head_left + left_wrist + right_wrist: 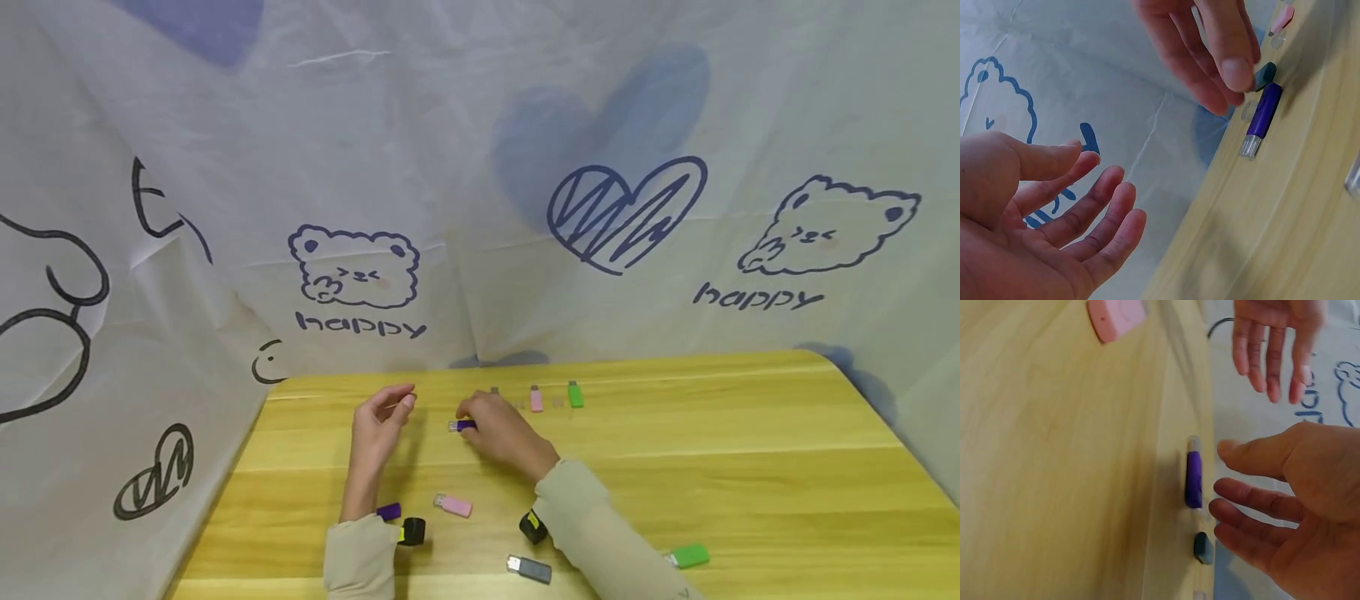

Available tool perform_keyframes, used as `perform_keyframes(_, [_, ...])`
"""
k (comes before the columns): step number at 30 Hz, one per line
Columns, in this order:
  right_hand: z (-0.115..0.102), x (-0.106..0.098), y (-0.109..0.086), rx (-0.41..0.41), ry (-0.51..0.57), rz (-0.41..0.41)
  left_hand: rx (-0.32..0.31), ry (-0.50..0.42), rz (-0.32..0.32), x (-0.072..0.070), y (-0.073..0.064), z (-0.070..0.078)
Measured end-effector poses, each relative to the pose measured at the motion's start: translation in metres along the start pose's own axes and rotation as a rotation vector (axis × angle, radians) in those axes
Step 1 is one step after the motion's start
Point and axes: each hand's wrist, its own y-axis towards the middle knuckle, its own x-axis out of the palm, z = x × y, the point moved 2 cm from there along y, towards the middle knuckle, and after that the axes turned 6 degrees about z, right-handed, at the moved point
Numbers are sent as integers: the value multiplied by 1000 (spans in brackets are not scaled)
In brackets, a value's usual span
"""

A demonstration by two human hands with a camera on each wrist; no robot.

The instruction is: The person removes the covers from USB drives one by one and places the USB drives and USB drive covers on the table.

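Over the far part of the table, my right hand (504, 427) hovers above a purple USB stick (466, 425), partly covering it in the head view. In the right wrist view that purple stick (1194, 479) lies flat, a small gap from the loosely bent fingertips, and nothing is between thumb and fingers. My left hand (380, 427) is raised to the left of it, palm turned inward, fingers relaxed and holding nothing. Beside the purple stick lies a dark grey-green USB stick (1265, 76), mostly hidden behind the right hand in the head view.
Along the back edge lie a pink USB stick (536, 399) and a green one (575, 395), with small clear pieces between. Nearer are another purple stick (389, 512), a pink one (453, 505), a grey one (530, 570) and a green one (688, 556). Printed cloth (480, 250) hangs behind.
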Motion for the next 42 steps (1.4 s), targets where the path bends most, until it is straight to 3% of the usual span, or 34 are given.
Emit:
perform_keyframes(7, [-3, 8, 6, -40, -113, 26, -14, -18, 2, -1, 1, -3])
perform_keyframes(21, [-3, 15, 5, 17, -113, 45, -13, -29, 16, -4, 1, -5])
perform_keyframes(26, [-4, 15, 4, -5, -114, 29, -16, -28, 16, -4, 1, -5])
perform_keyframes(34, [-8, 1, -2, 10, 3, 27, -12, -31, -2, -5, -3, 1])
perform_keyframes(42, [-9, -26, -11, 56, 141, 158, 0, -15, -22, 3, -1, 1])
